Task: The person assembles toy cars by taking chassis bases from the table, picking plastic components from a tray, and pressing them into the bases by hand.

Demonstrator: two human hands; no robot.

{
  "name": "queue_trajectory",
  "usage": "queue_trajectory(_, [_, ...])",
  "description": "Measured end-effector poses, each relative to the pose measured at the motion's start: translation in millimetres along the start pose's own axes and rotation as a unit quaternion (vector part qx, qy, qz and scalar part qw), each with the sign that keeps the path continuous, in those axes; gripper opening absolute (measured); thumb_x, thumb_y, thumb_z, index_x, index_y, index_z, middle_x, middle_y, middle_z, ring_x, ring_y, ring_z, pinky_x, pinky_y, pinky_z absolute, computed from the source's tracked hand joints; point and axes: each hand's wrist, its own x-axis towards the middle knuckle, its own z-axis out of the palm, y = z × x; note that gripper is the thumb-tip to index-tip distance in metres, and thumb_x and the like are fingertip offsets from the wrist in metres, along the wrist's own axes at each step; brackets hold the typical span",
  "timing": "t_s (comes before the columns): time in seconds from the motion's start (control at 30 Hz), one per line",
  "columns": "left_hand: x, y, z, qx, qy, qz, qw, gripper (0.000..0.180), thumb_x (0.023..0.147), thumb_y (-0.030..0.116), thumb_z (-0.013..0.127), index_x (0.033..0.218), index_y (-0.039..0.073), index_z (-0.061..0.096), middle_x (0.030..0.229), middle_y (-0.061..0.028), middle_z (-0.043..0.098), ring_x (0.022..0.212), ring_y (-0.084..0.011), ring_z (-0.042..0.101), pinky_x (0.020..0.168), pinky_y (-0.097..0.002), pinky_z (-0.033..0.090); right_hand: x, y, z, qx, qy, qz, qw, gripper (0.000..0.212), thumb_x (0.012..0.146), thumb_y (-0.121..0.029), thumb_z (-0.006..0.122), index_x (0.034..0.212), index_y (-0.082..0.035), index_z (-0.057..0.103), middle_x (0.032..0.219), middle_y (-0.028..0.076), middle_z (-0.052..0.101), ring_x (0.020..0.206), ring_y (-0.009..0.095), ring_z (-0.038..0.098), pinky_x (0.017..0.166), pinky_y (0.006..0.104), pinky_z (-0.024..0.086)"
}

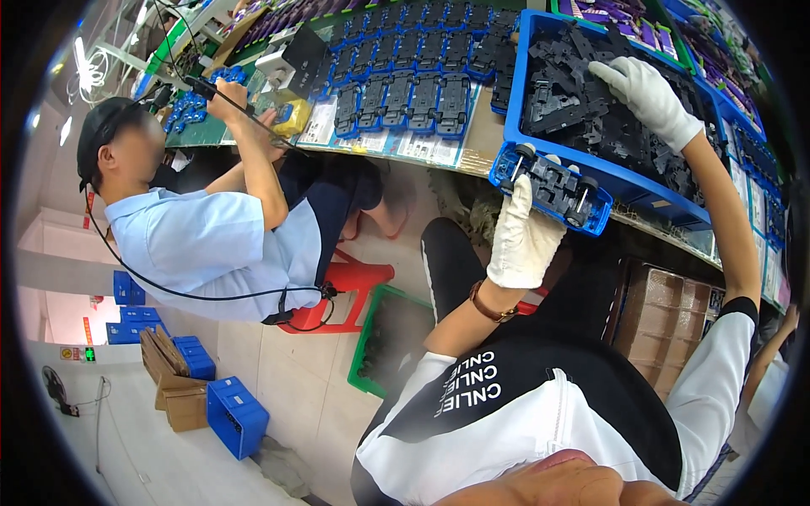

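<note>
My left hand [525, 244], in a white glove, grips a blue toy car body [601, 221] near the table's front edge. Its underside faces up, showing a black inner base and wheels. Over at the right, my right hand [645, 97], also gloved in white, is above a blue bin [519, 84] heaped with black plastic toy car chassis parts [569, 72]. Its fingers are stretched toward the pile, and no part shows clearly in them. Whether the fingertips touch the parts I cannot tell.
Rows of blue-and-black toy car bodies [401, 101] lie on the table left of the bin. A co-worker [202, 244] sits at the left, handling a yellow piece [294, 116]. A green crate [392, 337] stands on the floor, and a partitioned brown tray [666, 316] is beside my lap.
</note>
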Motion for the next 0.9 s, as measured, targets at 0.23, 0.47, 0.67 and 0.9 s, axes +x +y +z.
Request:
queue_trajectory(0.23, [-1,-4,-8,0.023,-0.013,0.011,1.0,0.049,0.092,0.031,0.061,0.134,0.01,0.045,0.13,-0.0084,0.053,0.123,-0.0261,0.049,0.106,-0.0482,0.038,11,-35,-66,0.316,0.207,0.252,0.891,0.039,0.089,0.001,0.052,0.125,-0.012,0.06,0.097,0.008,0.062,0.092,0.021,0.06,0.082,0.0307,0.048])
queue_trajectory(0.47, [-1,-14,-7,0.175,-0.059,0.086,0.979,0.084,0.081,0.059,0.065,0.143,0.011,0.034,0.14,-0.0041,0.043,0.13,-0.0207,0.04,0.11,-0.0431,0.031,25,-167,-121,0.457,0.017,0.279,0.844,0.034,0.085,-0.001,0.051,0.116,-0.006,0.063,0.089,0.011,0.058,0.084,0.025,0.056,0.077,0.0332,0.044])
queue_trajectory(0.67, [1,-15,-4,0.168,-0.068,0.058,0.982,0.092,0.075,0.07,0.06,0.144,0.015,0.032,0.143,-0.0033,0.039,0.132,-0.021,0.037,0.112,-0.0408,0.028,24,-181,-103,0.416,0.044,0.319,0.85,0.033,0.083,0.002,0.052,0.111,-0.008,0.066,0.081,0.009,0.053,0.079,0.025,0.053,0.074,0.0332,0.043])
queue_trajectory(0.9, [7,-27,-13,0.155,-0.042,0.129,0.979,0.065,0.086,0.044,0.065,0.138,0.013,0.04,0.135,-0.0041,0.047,0.123,-0.0192,0.045,0.105,-0.0374,0.037,28,-199,-82,0.276,0.106,0.352,0.888,0.038,0.078,0.002,0.059,0.113,-0.014,0.066,0.098,0.01,0.057,0.093,0.027,0.054,0.082,0.0357,0.045])
